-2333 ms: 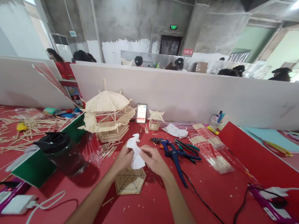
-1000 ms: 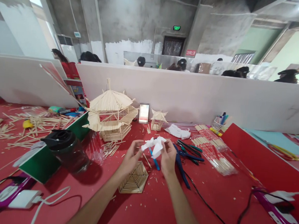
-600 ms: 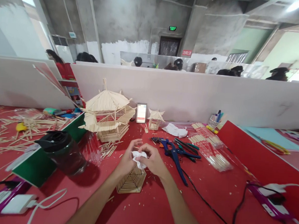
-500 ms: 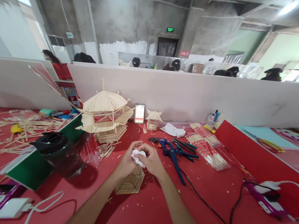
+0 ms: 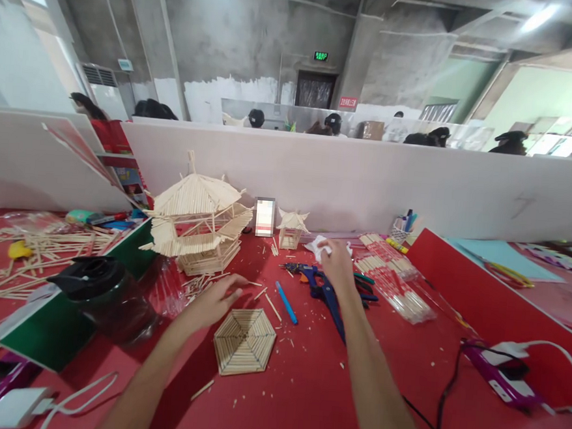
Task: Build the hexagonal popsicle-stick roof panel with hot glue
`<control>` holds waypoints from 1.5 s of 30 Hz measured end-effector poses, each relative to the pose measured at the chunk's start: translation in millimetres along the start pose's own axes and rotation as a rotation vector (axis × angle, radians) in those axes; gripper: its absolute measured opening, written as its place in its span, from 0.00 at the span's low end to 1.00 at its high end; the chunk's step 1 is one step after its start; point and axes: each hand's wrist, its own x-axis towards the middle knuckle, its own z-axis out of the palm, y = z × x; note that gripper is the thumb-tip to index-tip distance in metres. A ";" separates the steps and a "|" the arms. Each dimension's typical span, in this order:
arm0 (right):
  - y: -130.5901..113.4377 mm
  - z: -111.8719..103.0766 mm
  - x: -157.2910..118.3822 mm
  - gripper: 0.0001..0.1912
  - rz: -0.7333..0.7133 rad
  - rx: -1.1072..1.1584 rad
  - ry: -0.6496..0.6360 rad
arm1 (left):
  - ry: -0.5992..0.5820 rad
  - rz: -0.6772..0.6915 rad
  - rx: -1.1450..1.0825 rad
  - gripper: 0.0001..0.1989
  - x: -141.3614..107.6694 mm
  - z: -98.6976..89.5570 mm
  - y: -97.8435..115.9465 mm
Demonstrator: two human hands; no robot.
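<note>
My right hand point(image 5: 337, 260) reaches to the back of the table, its fingers closed on a crumpled white tissue point(image 5: 319, 247). More white tissue seems to lie beneath that hand, partly hidden. Fingers apart, my left hand point(image 5: 218, 299) hovers low over the table, its fingertips by a thin wooden stick point(image 5: 255, 283); I see nothing in its grasp. Just in front of it lies a hexagonal panel of wooden sticks point(image 5: 244, 342) with dark lines along its ribs. A blue pen point(image 5: 286, 303) and loose sticks lie between the hands.
A large stick pavilion point(image 5: 197, 224) and a small one point(image 5: 293, 229) stand at the back. My right forearm crosses over a blue glue gun point(image 5: 326, 299). Bagged sticks point(image 5: 408, 295) lie to the right, and a dark bottle point(image 5: 106, 300) leans at left.
My hands have parted. The right one has carried the white tissue away to the back right, while the left has moved leftward and opened. The panel and blue pen are now uncovered.
</note>
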 end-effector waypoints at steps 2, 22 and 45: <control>7.5 -3.0 21.1 0.18 0.024 -0.057 -0.040 | -0.093 -0.028 0.076 0.15 -2.6 -7.3 -3.8; -75.2 31.8 -90.0 0.11 -0.139 -0.438 -0.726 | 0.028 0.011 0.445 0.05 30.4 27.4 -23.4; -61.6 65.2 -95.5 0.08 -0.301 0.203 -0.670 | -0.236 0.123 0.186 0.09 6.4 -8.0 -39.5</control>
